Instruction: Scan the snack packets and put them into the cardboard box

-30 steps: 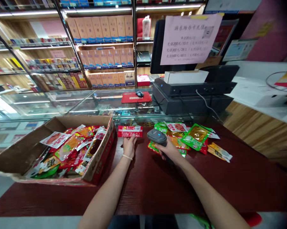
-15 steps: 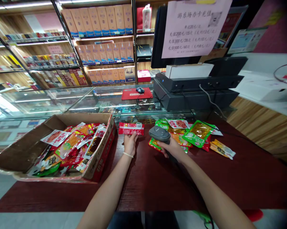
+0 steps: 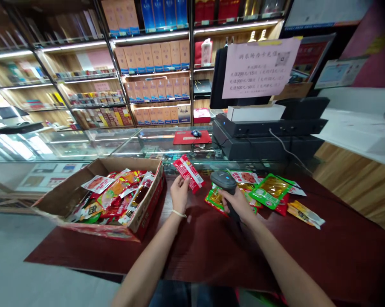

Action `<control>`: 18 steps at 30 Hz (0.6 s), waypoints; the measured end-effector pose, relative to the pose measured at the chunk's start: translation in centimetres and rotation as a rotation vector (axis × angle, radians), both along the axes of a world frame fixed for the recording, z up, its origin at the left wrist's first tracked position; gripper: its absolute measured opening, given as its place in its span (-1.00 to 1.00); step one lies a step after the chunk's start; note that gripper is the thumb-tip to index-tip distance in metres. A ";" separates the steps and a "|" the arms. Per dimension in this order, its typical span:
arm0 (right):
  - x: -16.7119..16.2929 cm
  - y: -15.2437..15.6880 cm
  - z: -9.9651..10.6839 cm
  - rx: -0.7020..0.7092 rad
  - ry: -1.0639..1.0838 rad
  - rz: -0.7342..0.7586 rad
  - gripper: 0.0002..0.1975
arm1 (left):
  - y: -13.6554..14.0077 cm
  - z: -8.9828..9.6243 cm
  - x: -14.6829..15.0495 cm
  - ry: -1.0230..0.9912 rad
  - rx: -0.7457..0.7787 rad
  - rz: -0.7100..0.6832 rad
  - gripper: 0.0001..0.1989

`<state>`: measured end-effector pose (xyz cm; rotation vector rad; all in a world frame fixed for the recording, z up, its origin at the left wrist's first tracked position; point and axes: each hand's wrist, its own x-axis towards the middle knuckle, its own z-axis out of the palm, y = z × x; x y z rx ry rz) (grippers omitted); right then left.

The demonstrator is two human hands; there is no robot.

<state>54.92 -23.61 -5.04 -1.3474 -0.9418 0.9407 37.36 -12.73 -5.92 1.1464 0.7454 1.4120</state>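
Observation:
My left hand (image 3: 180, 194) pinches a red snack packet (image 3: 189, 172) by its lower edge. The packet is raised and tilted, and a white barcode label shows on its right part. In my right hand (image 3: 238, 204) is a grey barcode scanner (image 3: 223, 181), its head turned towards the packet but apart from it. Under and behind the scanner lies a pile of snack packets, among them a green-edged one (image 3: 271, 190) and a yellow-orange one (image 3: 305, 214). On the left stands an open cardboard box (image 3: 152, 204) holding many mixed snack packets (image 3: 115, 192).
A glass display counter (image 3: 122, 147) runs behind the dark red table (image 3: 205, 256), with a mouse (image 3: 196, 134) on a red mat (image 3: 179, 137). A monitor with a pink sign (image 3: 259, 68) stands above a black cash drawer (image 3: 265, 147). Shelves with boxes (image 3: 152, 57) line the back.
The red packet has gone from level to tilted, its right end now lower, and is nearer the scanner. The scanner stays in my right hand. My view has shifted left and up.

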 end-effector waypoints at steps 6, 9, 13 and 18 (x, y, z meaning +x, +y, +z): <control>-2.5 0.7 3.7 0.057 -0.003 0.080 -0.57 | -2.0 9.2 -6.6 0.203 0.329 0.093 -0.75; -4.5 1.2 4.9 0.081 -0.005 0.107 -0.57 | -1.3 11.5 -12.0 0.493 0.423 0.331 -0.74; -6.9 1.9 5.2 0.091 0.020 0.122 -0.58 | 1.5 11.0 -18.4 0.813 0.534 0.574 -0.57; -8.8 2.3 5.2 0.063 0.017 0.125 -0.56 | 4.3 8.0 -20.7 0.870 0.435 0.408 -0.63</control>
